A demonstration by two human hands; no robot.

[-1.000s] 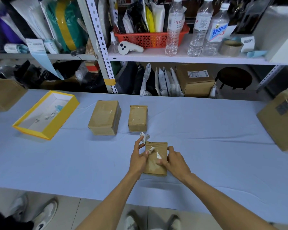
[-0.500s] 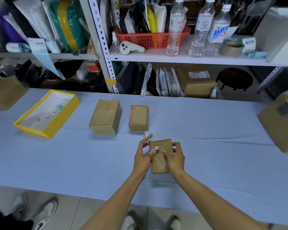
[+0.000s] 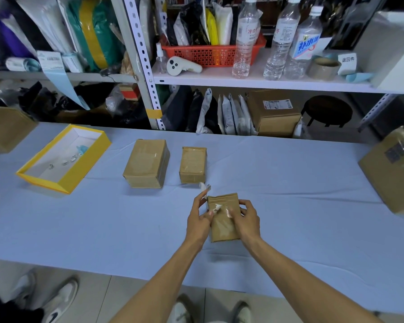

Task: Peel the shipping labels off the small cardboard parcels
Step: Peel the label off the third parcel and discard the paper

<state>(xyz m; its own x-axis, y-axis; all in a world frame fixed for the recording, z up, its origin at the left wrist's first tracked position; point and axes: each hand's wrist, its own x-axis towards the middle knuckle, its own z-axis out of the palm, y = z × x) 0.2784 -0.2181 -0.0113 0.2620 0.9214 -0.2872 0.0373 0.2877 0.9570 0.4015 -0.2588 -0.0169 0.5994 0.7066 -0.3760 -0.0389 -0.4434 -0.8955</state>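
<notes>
A small brown cardboard parcel (image 3: 223, 226) lies on the blue table in front of me, with white torn label remnants (image 3: 217, 208) on its top. My left hand (image 3: 198, 217) holds the parcel's left edge and pinches a small crumpled white label scrap (image 3: 205, 187) between raised fingers. My right hand (image 3: 246, 219) grips the parcel's right side, its thumb on a white remnant. Two more small brown parcels stand behind: a wider one (image 3: 147, 163) and a narrower one (image 3: 193, 164).
A yellow open box (image 3: 63, 183) with white inside holds scraps at the left. Large cardboard boxes sit at the far left (image 3: 5, 129) and right edge (image 3: 394, 171). Metal shelving (image 3: 243, 83) with bottles and packages runs behind the table. Another person's shoes (image 3: 56, 299) show bottom left.
Both hands lifted the parcel's near end and shifted it slightly away from me; my right hand moved from the lower edge up onto the parcel's right side, thumb over the label remnant.
</notes>
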